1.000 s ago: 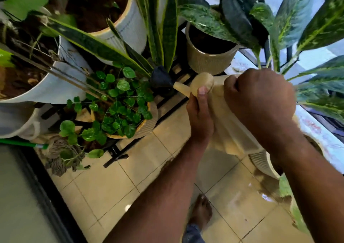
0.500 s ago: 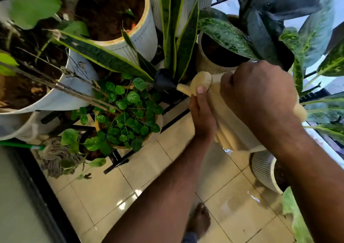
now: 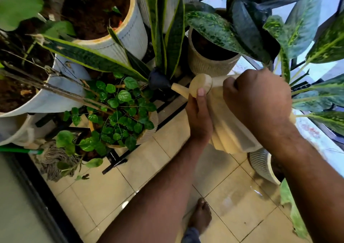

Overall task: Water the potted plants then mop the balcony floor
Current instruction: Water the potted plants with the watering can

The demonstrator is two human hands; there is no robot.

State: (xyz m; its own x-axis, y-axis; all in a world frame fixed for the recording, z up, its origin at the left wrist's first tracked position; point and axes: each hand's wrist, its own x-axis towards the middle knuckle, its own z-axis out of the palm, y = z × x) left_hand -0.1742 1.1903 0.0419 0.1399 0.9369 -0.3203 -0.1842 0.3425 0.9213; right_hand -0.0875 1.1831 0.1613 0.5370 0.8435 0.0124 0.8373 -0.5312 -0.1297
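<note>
A cream watering can point(image 3: 229, 129) is tilted to the left, its spout ending in a dark rose head point(image 3: 158, 79) at the base of the snake plant point(image 3: 163, 38). My right hand point(image 3: 258, 103) grips the can's top handle. My left hand point(image 3: 200, 116) holds the can's left side, thumb up against its round cap. Below the spout sits a small pot of round green leaves point(image 3: 121, 112). A string mop head point(image 3: 55, 160) with a green handle point(image 3: 18, 149) lies on the floor at the left.
Several white and beige pots crowd a black metal stand point(image 3: 167, 110), among them a big soil-filled one point(image 3: 104, 13) and a beige one point(image 3: 210, 60). Another ribbed pot point(image 3: 260, 166) stands under my right arm. The tiled floor point(image 3: 232, 201) shines wet; my bare foot point(image 3: 200, 216) rests on it.
The view has shifted slightly, so the pots sit lower in the frame. Both hands keep the same hold on the tilted can, and the spout stays at the snake plant's base.
</note>
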